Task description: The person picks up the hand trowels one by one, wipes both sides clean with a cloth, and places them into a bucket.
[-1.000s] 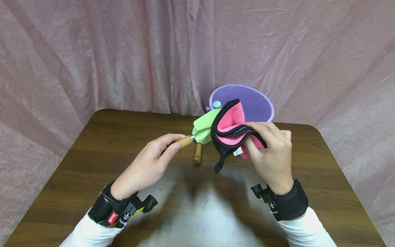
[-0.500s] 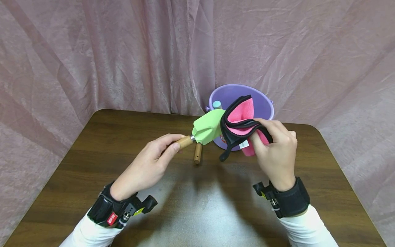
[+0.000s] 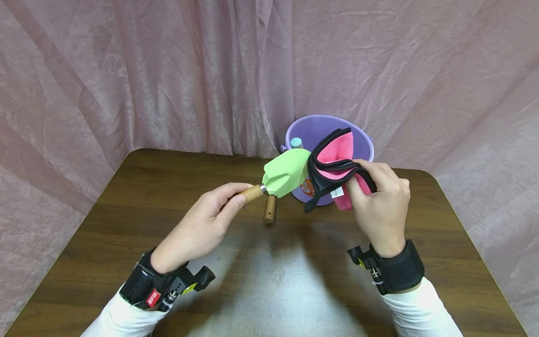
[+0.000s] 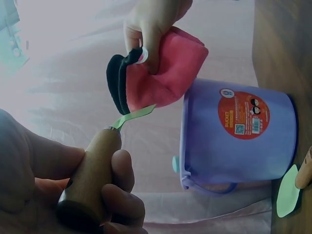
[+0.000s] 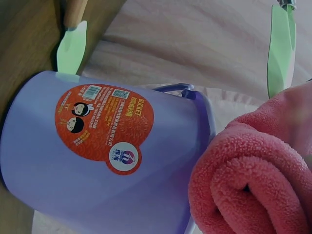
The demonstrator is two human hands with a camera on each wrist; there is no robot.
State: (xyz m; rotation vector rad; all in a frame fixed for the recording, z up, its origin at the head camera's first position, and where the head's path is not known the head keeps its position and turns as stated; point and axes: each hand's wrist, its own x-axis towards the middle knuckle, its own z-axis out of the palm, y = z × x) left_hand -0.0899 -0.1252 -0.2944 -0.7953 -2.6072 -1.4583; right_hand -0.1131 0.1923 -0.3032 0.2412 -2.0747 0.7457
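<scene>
1. Left hand (image 3: 202, 224): the wooden handle of a trowel (image 3: 286, 171) is pinched between thumb and curled fingers. By this grip the green blade is left free; it is pointed toward the cloth, off the table (image 3: 126, 210).
2. Right hand (image 3: 379, 206): a pink cloth (image 3: 340, 147) with black trim is pinched between thumb and fingers. It is gathered at one side, so the folds are bunched together and the far corner is made to stand up.
3. The cloth is held near the bucket (image 3: 311, 126), at about rim height. Whether cloth and blade are touching cannot be told, as the blade tip is overlapped.
4. The bucket is stood upright at the far edge of the table, right of its middle; the near area is thereby left to the hands, it is judged. A pale blue cap (image 3: 296, 142) is seen inside the rim.
5. A second trowel (image 3: 270, 209) is laid on the table just beside the bucket's base, its handle turned toward the near edge. Ready access to the grip is judged to be given by this. Its blade is hidden from the head view by the held one.
</scene>
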